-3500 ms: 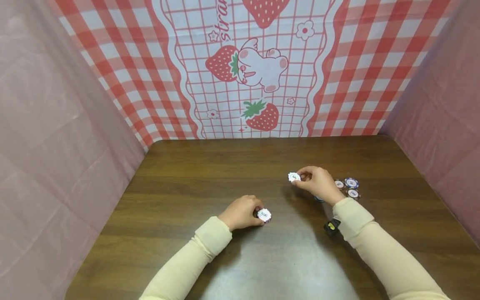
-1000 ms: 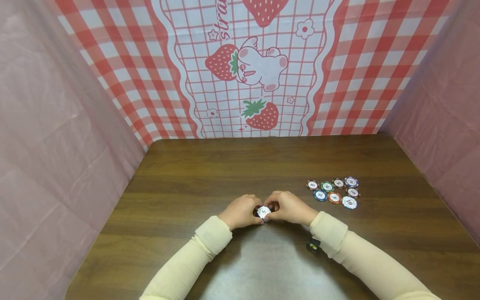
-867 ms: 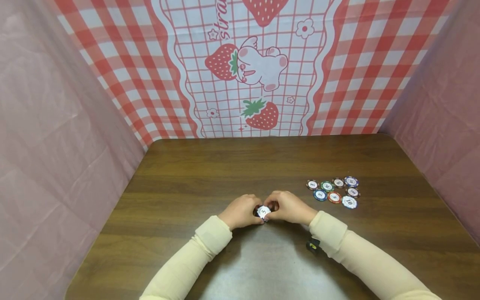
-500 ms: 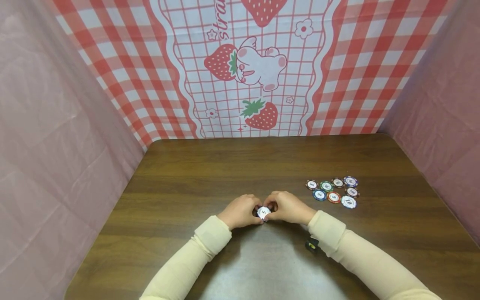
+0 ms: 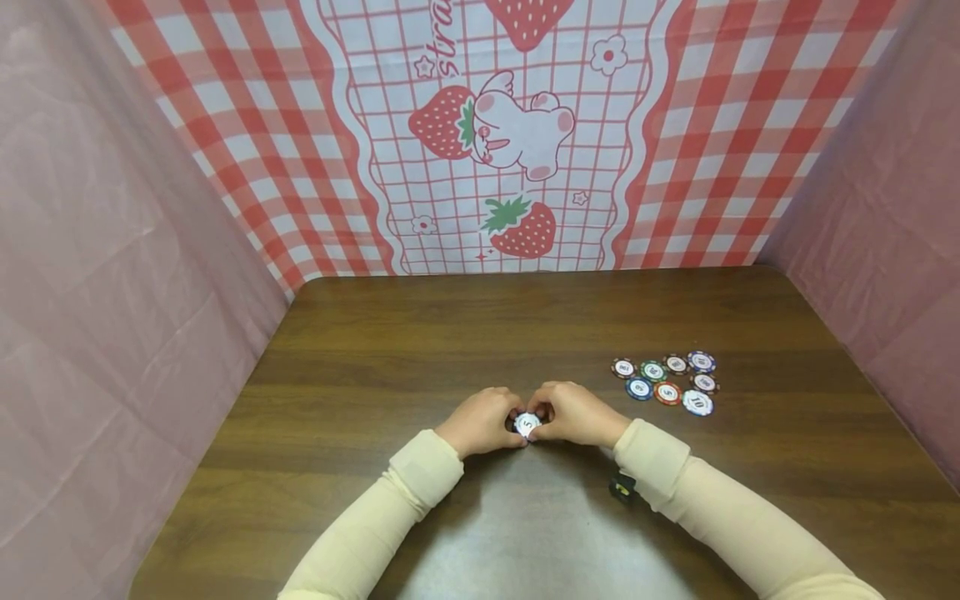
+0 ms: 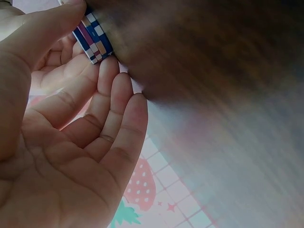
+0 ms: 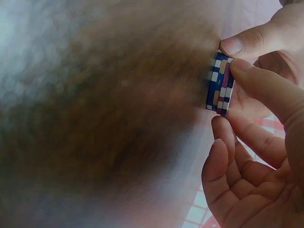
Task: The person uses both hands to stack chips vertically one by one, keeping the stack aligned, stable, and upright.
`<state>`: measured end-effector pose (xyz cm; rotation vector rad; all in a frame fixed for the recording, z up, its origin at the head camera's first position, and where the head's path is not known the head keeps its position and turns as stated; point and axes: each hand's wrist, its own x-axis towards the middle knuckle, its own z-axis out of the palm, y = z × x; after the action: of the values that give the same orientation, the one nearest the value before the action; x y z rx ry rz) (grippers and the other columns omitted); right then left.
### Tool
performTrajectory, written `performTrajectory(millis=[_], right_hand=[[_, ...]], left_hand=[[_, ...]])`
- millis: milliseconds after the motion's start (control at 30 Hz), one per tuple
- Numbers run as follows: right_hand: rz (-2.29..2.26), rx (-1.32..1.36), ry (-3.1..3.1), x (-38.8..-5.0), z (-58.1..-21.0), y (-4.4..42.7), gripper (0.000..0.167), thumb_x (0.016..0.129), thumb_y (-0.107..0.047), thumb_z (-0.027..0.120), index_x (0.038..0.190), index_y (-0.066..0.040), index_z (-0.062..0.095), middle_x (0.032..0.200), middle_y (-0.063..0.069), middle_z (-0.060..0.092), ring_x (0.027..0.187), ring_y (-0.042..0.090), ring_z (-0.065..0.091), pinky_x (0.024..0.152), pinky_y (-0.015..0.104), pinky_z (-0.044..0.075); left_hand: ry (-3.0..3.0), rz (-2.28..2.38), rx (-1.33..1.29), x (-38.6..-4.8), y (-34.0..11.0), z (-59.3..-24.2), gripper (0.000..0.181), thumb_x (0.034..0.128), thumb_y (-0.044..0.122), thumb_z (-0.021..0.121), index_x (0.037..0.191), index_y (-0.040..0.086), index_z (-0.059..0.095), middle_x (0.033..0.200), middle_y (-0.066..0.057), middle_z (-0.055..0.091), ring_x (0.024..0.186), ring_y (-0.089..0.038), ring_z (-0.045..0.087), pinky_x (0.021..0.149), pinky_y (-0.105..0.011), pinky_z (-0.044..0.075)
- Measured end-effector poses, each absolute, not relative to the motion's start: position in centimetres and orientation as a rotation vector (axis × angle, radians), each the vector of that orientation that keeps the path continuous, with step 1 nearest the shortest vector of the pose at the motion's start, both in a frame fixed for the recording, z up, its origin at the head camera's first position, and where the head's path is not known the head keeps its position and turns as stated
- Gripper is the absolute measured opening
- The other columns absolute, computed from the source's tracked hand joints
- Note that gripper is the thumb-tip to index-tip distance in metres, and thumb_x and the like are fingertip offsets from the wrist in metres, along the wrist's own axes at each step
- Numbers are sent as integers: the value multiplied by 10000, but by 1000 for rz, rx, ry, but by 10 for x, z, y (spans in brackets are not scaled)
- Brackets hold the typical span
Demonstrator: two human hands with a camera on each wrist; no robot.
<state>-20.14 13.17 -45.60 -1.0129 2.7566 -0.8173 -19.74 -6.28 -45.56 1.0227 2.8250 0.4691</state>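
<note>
Chip stack [image 5: 528, 425] held at lower centre of the frame

Seen from the head, the stack is a pale top face marked 5, set between the left hand [image 5: 483, 423] and the right hand [image 5: 579, 414]. The wrist views give what that angle hides: the stack's edge, layered in blue, white, purple and tan, at upper left in the left wrist view and right of centre in the right wrist view. Thumb and index finger of each hand pinch the stack; the other fingers of both hands bend loosely. Whether the stack rests on the wooden table [image 5: 360, 358] cannot be told.

Only the head view shows the loose chips, eight of them lying face up at right of the frame. A light-edged chip [image 5: 698, 403] reads 10 and a red chip [image 5: 667, 393] reads 5, turned sideways; the numbers on several others are too small to trust. At the top edge, the patterned cloth [image 5: 517, 221] carries red lettering [image 5: 445, 37] running upward, "stra", cut off by the frame. The wrist views catch blurred wood and bits of the cloth's print.
</note>
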Motion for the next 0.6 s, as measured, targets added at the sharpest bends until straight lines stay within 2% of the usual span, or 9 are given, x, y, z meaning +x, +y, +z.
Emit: performTrajectory(millis=[300,600], right_hand=[[-875,-1003,2767,-203,-455,135,255,728,-216,827,932,-103,724,792,-16,635,707,84,550,635,190,446],[-1061,-848,2781,-206,-450,148,398,783,-253,821,1098,-49,689,897,9,660,758,82,589,669,209,496]], left_hand=[[2828,468,1031,-197,-63,-456,327,750,324,828,989,140,703,886,41,660,812,-91,566,727,-237,468],[2832,454,1027,-197,-62,-455,356,746,327,831,1025,138,715,910,44,675,835,-86,585,759,-236,482]])
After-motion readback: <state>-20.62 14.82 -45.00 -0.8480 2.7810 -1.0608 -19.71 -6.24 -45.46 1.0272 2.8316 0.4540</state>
